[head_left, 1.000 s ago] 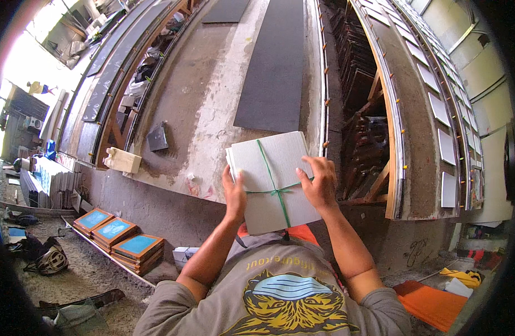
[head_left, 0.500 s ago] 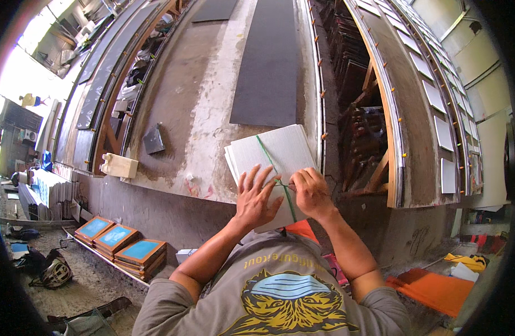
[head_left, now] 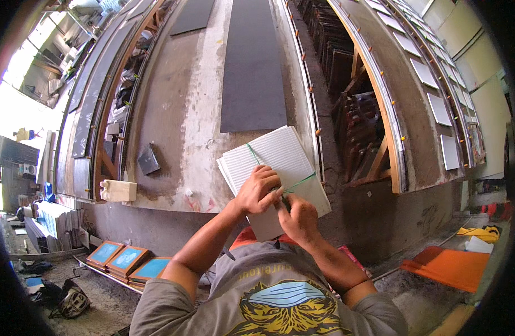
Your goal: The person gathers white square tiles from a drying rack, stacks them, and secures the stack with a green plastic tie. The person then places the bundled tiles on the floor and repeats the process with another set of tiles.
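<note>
A stack of white, finely ribbed sheets lies askew at the table's near end and overhangs its edge toward me. Thin green string runs across the stack in two directions. Over the near part of the sheets, my left hand is closed, thumb and fingers pinching the string. Close against it, my right hand is closed on the string too. The crossing of the string is mostly hidden by my fingers.
Under me is a long stained table with a long dark board, a small dark block and a cream plastic container. Framed blue screens sit low at left. White sheets line the right-hand table.
Both hands have drawn together over the stack, the right one moving nearer to me and left. One run of string now slants off to the right edge. The view has shifted slightly.
</note>
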A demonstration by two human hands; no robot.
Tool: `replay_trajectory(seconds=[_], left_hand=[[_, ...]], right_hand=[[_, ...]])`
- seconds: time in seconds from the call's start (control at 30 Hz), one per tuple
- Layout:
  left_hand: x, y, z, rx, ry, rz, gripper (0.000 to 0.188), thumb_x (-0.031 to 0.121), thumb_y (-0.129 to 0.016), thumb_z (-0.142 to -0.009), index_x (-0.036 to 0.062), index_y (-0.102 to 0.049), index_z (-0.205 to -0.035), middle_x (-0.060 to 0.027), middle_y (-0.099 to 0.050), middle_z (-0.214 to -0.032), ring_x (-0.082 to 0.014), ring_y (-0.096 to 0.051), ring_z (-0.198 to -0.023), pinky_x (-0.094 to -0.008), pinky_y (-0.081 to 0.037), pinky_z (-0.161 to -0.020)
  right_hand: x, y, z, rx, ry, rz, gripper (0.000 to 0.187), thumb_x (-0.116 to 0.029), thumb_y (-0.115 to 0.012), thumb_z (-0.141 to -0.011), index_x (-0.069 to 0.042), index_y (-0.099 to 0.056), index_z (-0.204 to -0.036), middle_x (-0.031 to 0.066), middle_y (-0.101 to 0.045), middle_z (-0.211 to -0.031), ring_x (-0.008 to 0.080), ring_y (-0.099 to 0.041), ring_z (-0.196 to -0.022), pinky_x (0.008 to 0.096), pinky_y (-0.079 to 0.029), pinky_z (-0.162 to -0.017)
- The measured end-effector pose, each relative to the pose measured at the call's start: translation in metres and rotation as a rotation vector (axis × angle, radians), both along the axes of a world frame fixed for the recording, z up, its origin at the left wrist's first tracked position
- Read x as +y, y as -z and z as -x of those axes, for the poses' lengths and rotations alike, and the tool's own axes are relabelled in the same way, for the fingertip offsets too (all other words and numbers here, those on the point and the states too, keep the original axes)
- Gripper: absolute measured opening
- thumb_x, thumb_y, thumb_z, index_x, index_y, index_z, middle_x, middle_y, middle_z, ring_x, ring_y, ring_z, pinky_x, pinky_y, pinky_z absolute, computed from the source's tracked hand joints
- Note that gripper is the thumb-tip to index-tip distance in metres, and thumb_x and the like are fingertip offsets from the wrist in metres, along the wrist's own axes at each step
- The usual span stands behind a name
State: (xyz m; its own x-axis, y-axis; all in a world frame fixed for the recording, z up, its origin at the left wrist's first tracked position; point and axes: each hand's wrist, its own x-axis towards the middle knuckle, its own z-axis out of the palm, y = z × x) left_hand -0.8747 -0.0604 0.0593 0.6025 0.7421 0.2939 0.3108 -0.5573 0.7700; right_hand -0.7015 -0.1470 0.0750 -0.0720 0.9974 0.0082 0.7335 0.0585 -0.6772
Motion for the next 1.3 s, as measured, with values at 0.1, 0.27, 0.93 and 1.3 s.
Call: replay_trajectory(seconds=[0.1,0.27,0.93,1.3], left_hand=[[0.001,0.004,-0.005,-0.006,-0.037,-0.009,0.038,0.037,-0.054,-0.092,0.0013,-0.060,-0.081,-0.0143,-0.053,-0.075,-0.0347,-0.053,-0.080,-0.0453,-0.040,-0.084],[-0.001,0.010,-0.006,-0.058,-0.106,-0.068,0.042,0.042,-0.063,-0.087,0.0021,-0.061,-0.075,-0.0126,-0.053,-0.071,-0.0324,-0.053,-0.073,-0.0438,-0.040,-0.078],[0.033,0.010,-0.009,-0.108,0.138,0.118,0.051,0.036,-0.074,-0.082,0.0028,-0.046,-0.056,-0.0133,-0.036,-0.055,-0.0285,-0.040,-0.049,-0.0422,-0.029,-0.050],[0.046,0.048,0.003,-1.281,-0.085,0.676,0.053,0.038,-0.054,-0.100,0.0154,-0.029,-0.059,0.0030,-0.025,-0.054,-0.0127,-0.024,-0.050,-0.0321,-0.024,-0.050]], right_hand=[[0.008,-0.010,-0.002,0.142,0.065,0.167,0.038,-0.036,-0.068,-0.092,-0.001,-0.062,-0.077,0.0206,-0.065,-0.070,0.0380,-0.067,-0.069,0.0470,-0.049,-0.062],[0.008,0.005,-0.004,0.515,0.253,0.215,0.039,-0.033,-0.071,-0.091,0.000,-0.061,-0.072,0.0086,-0.057,-0.061,0.0143,-0.052,-0.059,0.0350,-0.043,-0.058],[0.013,0.017,-0.002,0.669,0.161,-0.089,0.041,-0.011,-0.061,-0.094,-0.006,-0.037,-0.062,-0.0027,-0.034,-0.056,0.0072,-0.030,-0.055,0.0322,-0.022,-0.050],[0.004,0.033,-0.056,0.686,-0.082,-0.321,0.038,-0.001,-0.058,-0.085,-0.007,-0.028,-0.064,0.0020,-0.028,-0.056,0.0111,-0.024,-0.050,0.0327,-0.018,-0.046]])
